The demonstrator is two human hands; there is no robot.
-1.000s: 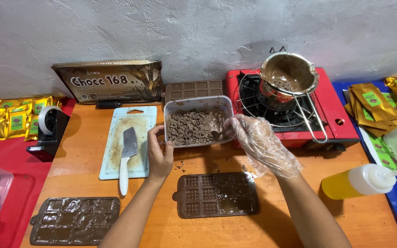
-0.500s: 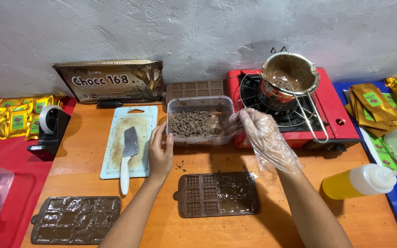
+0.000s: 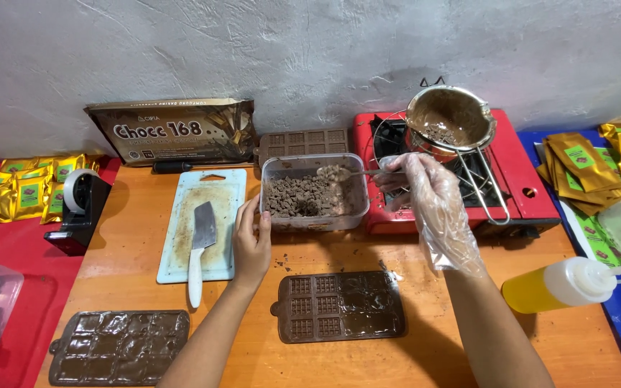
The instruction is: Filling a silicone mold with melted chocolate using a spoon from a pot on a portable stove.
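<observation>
I see the tub of chocolate pieces [image 3: 314,192] now set down on the worktop [image 3: 425,287], left hand [image 3: 251,241] fingers resting wide against it, gloved right hand [image 3: 425,194] fingers now pinching a loaded spoon [image 3: 346,173] above it.

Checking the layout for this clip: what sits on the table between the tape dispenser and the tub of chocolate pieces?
In the head view, a cutting board with a cleaver lies between them.

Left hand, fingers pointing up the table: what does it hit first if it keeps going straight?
The left hand already rests against the clear container of chocolate pieces, so probably that container's left wall first; depth is unclear.
</observation>
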